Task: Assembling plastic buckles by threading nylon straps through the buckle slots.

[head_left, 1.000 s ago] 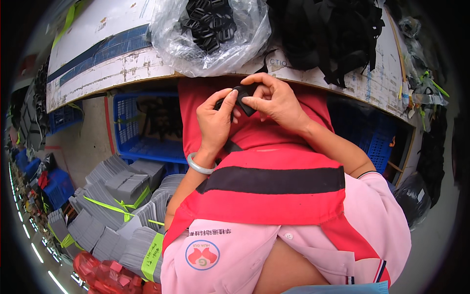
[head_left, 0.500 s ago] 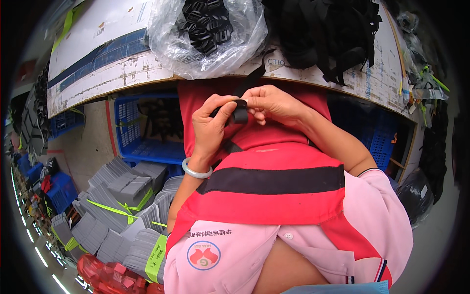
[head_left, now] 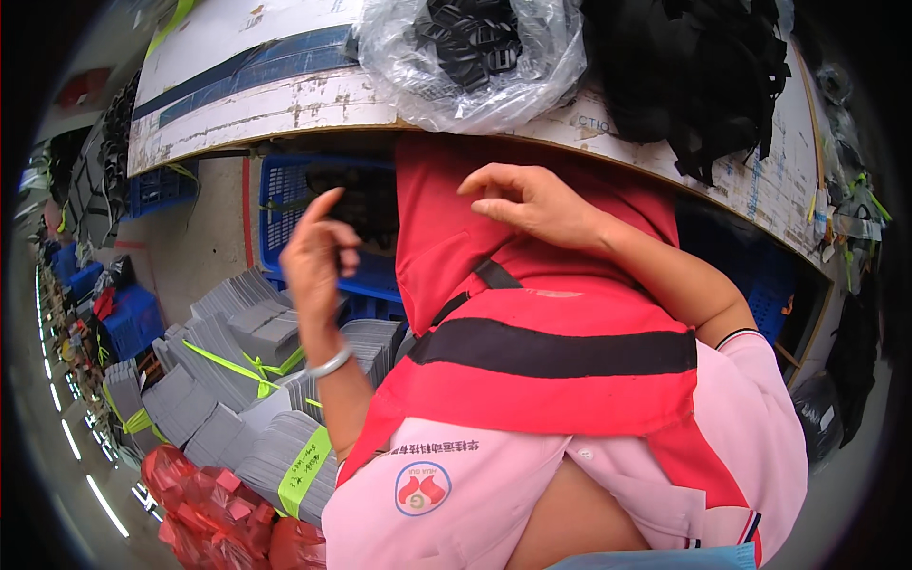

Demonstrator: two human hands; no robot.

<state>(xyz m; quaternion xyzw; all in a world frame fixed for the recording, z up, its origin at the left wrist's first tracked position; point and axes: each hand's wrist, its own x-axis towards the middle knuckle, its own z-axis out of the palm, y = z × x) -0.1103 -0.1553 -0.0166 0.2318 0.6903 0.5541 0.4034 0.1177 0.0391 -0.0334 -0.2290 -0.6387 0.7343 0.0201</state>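
My left hand is raised to the left of my red apron, in front of a blue crate. Its index finger points up and the other fingers are curled; the palm is turned away, so I cannot see whether it holds anything. A silver bangle sits on that wrist. My right hand hovers over the top of the apron, fingers loosely spread, with nothing in it. A black strap lies on the apron just below the right hand.
The worn white table edge runs above the hands. On it lie a clear plastic bag of black buckles and a heap of black straps. Bundles of grey sheets tied with green bands and red bags fill the floor at left.
Both hands were together at the apron top, pinching a black piece. They have since parted: the left hand swung out to the left and the right hand let go and lifted slightly.
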